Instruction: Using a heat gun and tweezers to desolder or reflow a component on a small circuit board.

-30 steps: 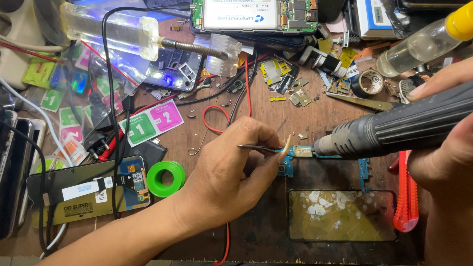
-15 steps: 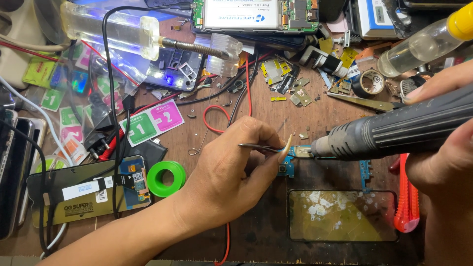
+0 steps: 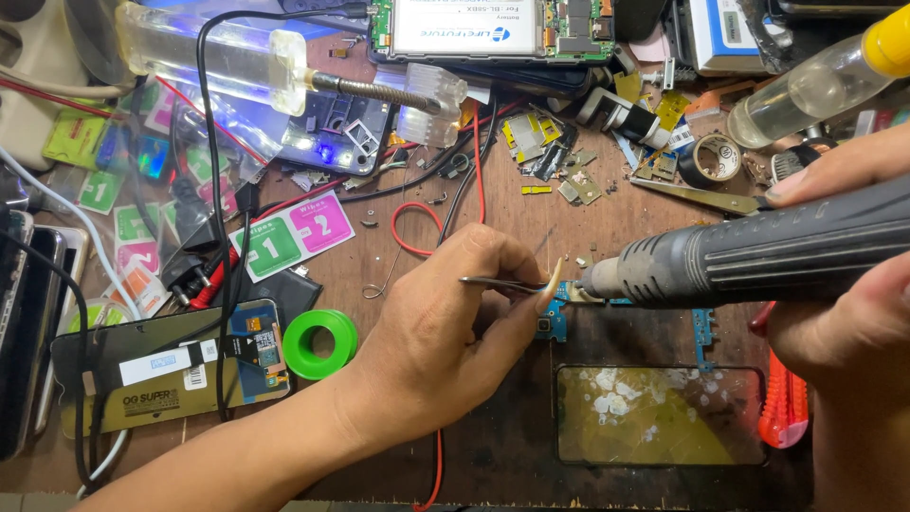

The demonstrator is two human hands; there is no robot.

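A pair of tweezers (image 3: 507,283) is pinched between the thumb and curled fingers of the left hand (image 3: 445,332), their tips pointed right toward a small blue board (image 3: 553,320) on the brown bench (image 3: 654,213). The board lies near the middle of the bench, just right of the left thumb and partly hidden under the tool above it. A dark ribbed heat gun (image 3: 749,256) is gripped by the right hand (image 3: 853,294), its fingers wrapped round the barrel with one fingertip laid along the top; the nozzle is aimed left and held just above the board's upper edge. Whether the tweezer tips touch the board cannot be told, since the thumb covers them. Below the board a phone panel (image 3: 659,417) with yellowish residue is laid flat. A green tape roll (image 3: 320,343) is seen left of the left wrist, and an orange cutter (image 3: 785,408) beside the panel's right edge. A red wire (image 3: 412,223) is looped above the left hand.
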